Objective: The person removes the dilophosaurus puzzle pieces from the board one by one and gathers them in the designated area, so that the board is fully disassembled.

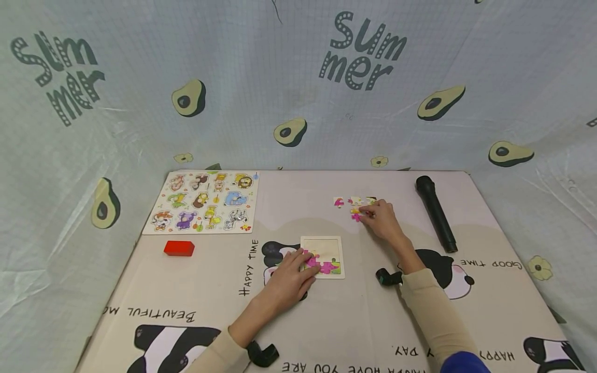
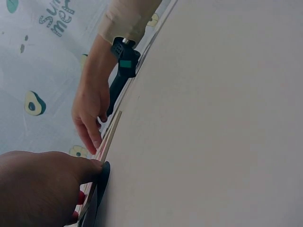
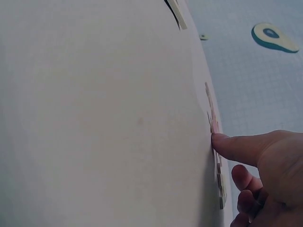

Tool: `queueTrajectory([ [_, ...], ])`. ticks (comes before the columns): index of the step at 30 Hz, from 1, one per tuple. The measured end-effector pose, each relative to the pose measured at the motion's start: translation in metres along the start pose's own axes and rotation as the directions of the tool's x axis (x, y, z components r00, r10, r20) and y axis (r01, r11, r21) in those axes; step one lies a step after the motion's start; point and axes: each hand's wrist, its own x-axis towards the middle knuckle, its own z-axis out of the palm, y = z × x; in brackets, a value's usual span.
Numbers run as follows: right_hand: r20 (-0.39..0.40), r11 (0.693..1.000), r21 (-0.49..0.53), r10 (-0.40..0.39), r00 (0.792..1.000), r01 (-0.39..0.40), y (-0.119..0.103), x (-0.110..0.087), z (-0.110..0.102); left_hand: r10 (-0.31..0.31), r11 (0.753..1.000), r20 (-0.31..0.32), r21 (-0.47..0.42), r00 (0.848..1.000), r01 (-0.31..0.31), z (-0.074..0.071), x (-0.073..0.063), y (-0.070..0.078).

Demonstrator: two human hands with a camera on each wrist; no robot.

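So it won't slide, maybe, a square pale wooden tray (image 1: 329,247) sits partly under the loose left hand (image 1: 288,278); the right hand (image 1: 383,220) pinches a pink-yellow jigsaw piece (image 1: 356,217).

Two boards (image 1: 328,244), one block (image 1: 179,248), one cylinder (image 1: 436,215)

I read "SUMMER" twice on the backdrop (image 1: 242,57). On the tablecloth (image 1: 294,207) I log "HAPPY TIME", "GOOD TIME", "BEAUTIFUL", "HOPE YOU ARE", "DAY".
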Motion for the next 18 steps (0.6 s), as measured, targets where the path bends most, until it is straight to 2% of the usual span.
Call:
queueTrajectory([
  [9, 0.025, 0.999, -0.009, -0.036, 0.999, 0.036, 0.0001, 0.0026, -0.0004, 0.001, 1.000, -0.003, 0.009, 1.000, -0.001, -0.0003, -0.0005, 0.0008],
  [18, 0.022, 0.999, -0.027, -0.029, 0.999, 0.030, 0.0003, 0.0035, -0.0010, 0.000, 1.000, 0.002, 0.003, 1.000, 0.000, -0.0014, -0.0002, 0.0008],
])
